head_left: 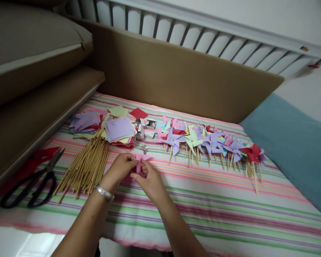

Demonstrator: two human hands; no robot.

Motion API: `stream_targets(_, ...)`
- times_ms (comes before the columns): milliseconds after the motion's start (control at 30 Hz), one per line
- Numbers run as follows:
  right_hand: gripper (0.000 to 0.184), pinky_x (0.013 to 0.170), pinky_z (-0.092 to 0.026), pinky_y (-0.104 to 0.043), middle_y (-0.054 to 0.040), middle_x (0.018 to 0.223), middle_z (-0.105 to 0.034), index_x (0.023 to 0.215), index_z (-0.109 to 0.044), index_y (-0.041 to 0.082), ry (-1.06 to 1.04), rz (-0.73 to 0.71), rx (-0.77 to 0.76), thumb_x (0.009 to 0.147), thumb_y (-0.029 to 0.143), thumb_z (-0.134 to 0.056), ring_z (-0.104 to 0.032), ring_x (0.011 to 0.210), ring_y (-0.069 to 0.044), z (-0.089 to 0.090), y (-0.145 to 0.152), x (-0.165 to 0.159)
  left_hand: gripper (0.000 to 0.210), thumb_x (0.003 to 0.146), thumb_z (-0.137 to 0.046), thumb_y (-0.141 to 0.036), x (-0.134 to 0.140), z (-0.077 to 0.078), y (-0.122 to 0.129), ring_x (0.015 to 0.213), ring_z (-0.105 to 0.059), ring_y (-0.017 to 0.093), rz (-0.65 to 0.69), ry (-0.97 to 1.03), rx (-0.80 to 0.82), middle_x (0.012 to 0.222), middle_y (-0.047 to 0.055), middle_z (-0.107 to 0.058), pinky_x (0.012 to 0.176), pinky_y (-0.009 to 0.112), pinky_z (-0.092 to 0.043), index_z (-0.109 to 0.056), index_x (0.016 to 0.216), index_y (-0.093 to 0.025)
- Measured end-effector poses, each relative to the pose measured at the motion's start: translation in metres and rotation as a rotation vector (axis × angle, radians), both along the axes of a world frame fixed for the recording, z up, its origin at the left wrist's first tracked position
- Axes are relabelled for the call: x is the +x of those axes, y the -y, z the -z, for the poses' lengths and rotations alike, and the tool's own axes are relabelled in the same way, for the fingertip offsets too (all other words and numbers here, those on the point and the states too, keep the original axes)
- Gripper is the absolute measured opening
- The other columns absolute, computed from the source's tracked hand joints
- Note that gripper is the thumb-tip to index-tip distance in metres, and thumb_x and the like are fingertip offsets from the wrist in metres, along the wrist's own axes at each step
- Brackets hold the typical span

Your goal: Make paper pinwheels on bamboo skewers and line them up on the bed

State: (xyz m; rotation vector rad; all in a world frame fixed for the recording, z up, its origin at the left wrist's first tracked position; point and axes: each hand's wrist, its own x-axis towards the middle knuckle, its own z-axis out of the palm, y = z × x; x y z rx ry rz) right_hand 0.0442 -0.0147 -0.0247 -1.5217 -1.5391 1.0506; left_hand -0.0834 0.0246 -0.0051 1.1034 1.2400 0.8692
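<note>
A pink paper piece point(139, 157), partly folded, is pinched between my two hands above the striped cloth. My left hand point(123, 165) grips its left side with thumb and forefinger; a silver bangle circles that wrist. On the right side, the fingers of my right hand point(148, 178) close on the same paper and hide part of it. Just beyond the paper lies a small heap of metal pins point(144, 149). To the left is a bundle of thin wooden sticks point(87, 167), with a stack of coloured paper squares point(120, 129) behind it.
Finished paper pinwheels point(211, 142) on sticks lie in a row at the right. Black-handled scissors point(42, 182) rest at the left beside red material point(37, 159). Small white boxes point(147, 128) stand behind the pins. A brown board point(171, 75) and cushions point(42, 82) border the striped cloth point(216, 203).
</note>
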Motion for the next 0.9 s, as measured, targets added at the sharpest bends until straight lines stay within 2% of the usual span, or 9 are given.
stream_targets(67, 0.054, 0.073, -0.047, -0.031, -0.0029, 0.088, -0.067, 0.118, -0.054, 0.023, -0.037, 0.014, 0.002, 0.066, 0.027, -0.066, -0.061, 0.077, -0.019, 0.007, -0.001, 0.002, 0.021, 0.059, -0.061, -0.035, 0.003, 0.0, 0.0, 0.048, -0.048, 0.012, 0.011, 0.04, -0.013, 0.05, -0.003, -0.053, 0.05, 0.025, -0.038, -0.049, 0.055, -0.018)
stream_targets(133, 0.049, 0.079, -0.046, -0.031, -0.003, 0.094, -0.066, 0.116, -0.055, 0.023, -0.075, 0.046, 0.028, 0.068, 0.019, -0.059, -0.061, 0.084, -0.019, 0.012, -0.005, 0.007, 0.023, 0.059, -0.062, -0.036, 0.006, -0.001, 0.001, 0.049, -0.049, 0.012, 0.032, 0.053, -0.006, 0.051, -0.003, -0.053, 0.051, 0.025, -0.039, -0.05, 0.056, -0.017)
stream_targets(267, 0.022, 0.069, -0.046, -0.029, 0.0003, 0.075, -0.064, 0.086, -0.064, 0.02, -0.129, 0.146, -0.022, 0.066, 0.016, -0.055, -0.058, 0.072, -0.018, 0.016, -0.014, 0.019, 0.026, 0.06, -0.064, -0.04, 0.007, -0.005, 0.0, 0.054, -0.051, 0.012, 0.046, 0.055, 0.028, 0.06, 0.0, -0.058, 0.054, 0.025, -0.041, -0.057, 0.064, -0.015)
stream_targets(367, 0.019, 0.061, -0.046, -0.027, 0.0009, 0.069, -0.063, 0.082, -0.063, 0.018, -0.199, 0.186, -0.079, 0.065, 0.018, -0.055, -0.057, 0.066, -0.017, 0.013, -0.021, 0.031, 0.028, 0.058, -0.067, -0.039, 0.003, -0.002, -0.004, 0.06, -0.054, 0.014, -0.088, 0.06, 0.05, 0.066, 0.002, -0.061, 0.057, 0.026, -0.043, -0.059, 0.07, -0.014)
stream_targets(467, 0.027, 0.067, -0.047, -0.029, -0.0024, 0.083, -0.067, 0.093, -0.062, 0.018, -0.321, 0.227, -0.059, 0.066, 0.021, -0.057, -0.06, 0.076, -0.019, 0.006, -0.024, 0.045, 0.035, 0.057, -0.07, -0.038, 0.0, 0.003, -0.008, 0.066, -0.056, 0.014, -0.291, 0.075, 0.088, 0.072, 0.002, -0.063, 0.061, 0.026, -0.043, -0.06, 0.08, -0.014)
stream_targets(533, 0.031, 0.071, -0.047, -0.031, -0.0042, 0.09, -0.068, 0.097, -0.061, 0.018, -0.435, 0.271, -0.03, 0.066, 0.023, -0.06, -0.061, 0.082, -0.02, -0.002, -0.023, 0.052, 0.038, 0.057, -0.072, -0.039, 0.0, 0.004, -0.009, 0.067, -0.057, 0.014, -0.344, 0.102, 0.074, 0.073, 0.003, -0.063, 0.062, 0.026, -0.043, -0.06, 0.082, -0.013)
stream_targets(633, 0.033, 0.076, -0.047, -0.032, -0.0058, 0.095, -0.067, 0.1, -0.06, 0.017, -0.547, 0.264, -0.004, 0.068, 0.024, -0.061, -0.061, 0.086, -0.021, -0.014, -0.018, 0.058, 0.037, 0.061, -0.07, -0.043, 0.005, 0.0, -0.004, 0.066, -0.058, 0.014, -0.19, 0.234, -0.047, 0.072, 0.004, -0.064, 0.063, 0.026, -0.044, -0.062, 0.08, -0.012)
stream_targets(733, 0.037, 0.077, -0.047, -0.032, -0.0059, 0.1, -0.066, 0.106, -0.058, 0.018, -0.582, 0.153, -0.036, 0.069, 0.021, -0.061, -0.061, 0.089, -0.021, -0.021, -0.013, 0.06, 0.034, 0.067, -0.066, -0.045, 0.014, -0.005, 0.002, 0.062, -0.058, 0.014, 0.012, 0.406, -0.167, 0.069, 0.004, -0.065, 0.058, 0.025, -0.044, -0.065, 0.079, -0.013)
stream_targets(900, 0.043, 0.075, -0.048, -0.031, -0.004, 0.097, -0.067, 0.11, -0.058, 0.019, -0.512, 0.01, -0.146, 0.067, 0.019, -0.063, -0.061, 0.087, -0.021, -0.023, -0.01, 0.062, 0.033, 0.061, -0.074, -0.034, 0.03, -0.01, 0.008, 0.064, -0.061, 0.016, 0.044, 0.487, -0.259, 0.075, 0.008, -0.069, 0.062, 0.027, -0.046, -0.068, 0.084, -0.011)
